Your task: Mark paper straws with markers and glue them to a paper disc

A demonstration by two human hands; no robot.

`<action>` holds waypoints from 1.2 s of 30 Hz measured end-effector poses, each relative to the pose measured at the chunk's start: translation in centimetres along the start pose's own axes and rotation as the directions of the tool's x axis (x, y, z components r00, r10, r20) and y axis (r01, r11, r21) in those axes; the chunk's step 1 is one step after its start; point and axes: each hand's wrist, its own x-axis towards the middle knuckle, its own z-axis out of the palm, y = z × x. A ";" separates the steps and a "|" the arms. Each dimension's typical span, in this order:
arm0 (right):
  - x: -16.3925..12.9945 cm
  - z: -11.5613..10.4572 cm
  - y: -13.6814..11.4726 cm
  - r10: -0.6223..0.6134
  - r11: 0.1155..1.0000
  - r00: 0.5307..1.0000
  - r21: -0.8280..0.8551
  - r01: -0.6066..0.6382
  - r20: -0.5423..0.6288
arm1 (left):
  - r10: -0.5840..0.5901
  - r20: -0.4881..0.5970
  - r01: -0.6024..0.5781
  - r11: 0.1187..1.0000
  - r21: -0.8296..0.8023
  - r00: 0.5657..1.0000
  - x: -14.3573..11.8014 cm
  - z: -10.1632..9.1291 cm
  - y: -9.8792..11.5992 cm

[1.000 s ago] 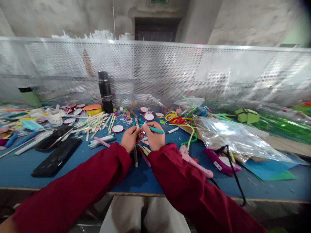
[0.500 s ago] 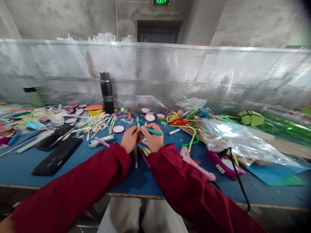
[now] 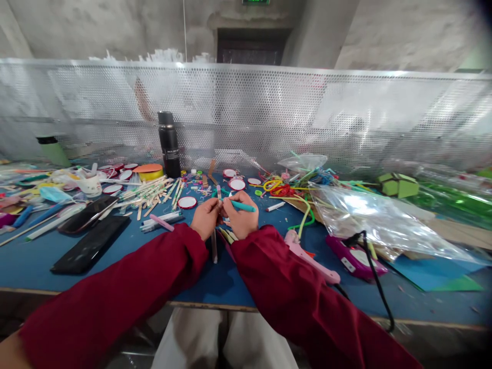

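Note:
Both my hands meet over the blue table (image 3: 34, 266), near its middle. My right hand (image 3: 243, 215) grips a teal marker (image 3: 242, 206) whose tip points left. My left hand (image 3: 205, 217) pinches a wooden craft stick (image 3: 219, 192) that stands upright between the fingers, touching the marker tip. Another wooden stick (image 3: 214, 246) and several coloured sticks (image 3: 227, 237) lie on the table just below my hands. Dark red sleeves cover both arms.
A black bottle (image 3: 168, 145) stands at the back left. Loose wooden sticks (image 3: 151, 193), red-rimmed discs (image 3: 187, 202), two dark phones (image 3: 89, 244), a pink glue gun (image 3: 307, 255), a purple tool with black cord (image 3: 351, 256) and a clear plastic bag (image 3: 372, 215) crowd the table. A perforated metal screen (image 3: 269, 113) runs behind.
My hands hold the same pose with the marker against the stick. The view has shifted slightly; nothing on the table has moved.

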 end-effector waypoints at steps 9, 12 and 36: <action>0.6 -0.7 -1.2 0.206 0.963 0.978 0.185 -0.196 -0.036 | -0.062 0.005 0.062 0.996 -0.069 0.998 -0.4 0.2 1.1; 0.3 -0.6 -1.9 0.191 0.917 0.974 0.331 -0.221 0.120 | -0.055 0.025 0.057 0.993 -0.102 0.998 -0.3 0.1 1.0; -0.2 -0.5 -1.7 0.143 0.956 0.982 0.240 -0.171 0.126 | -0.046 -0.014 0.046 0.998 -0.040 0.999 -0.2 0.0 1.4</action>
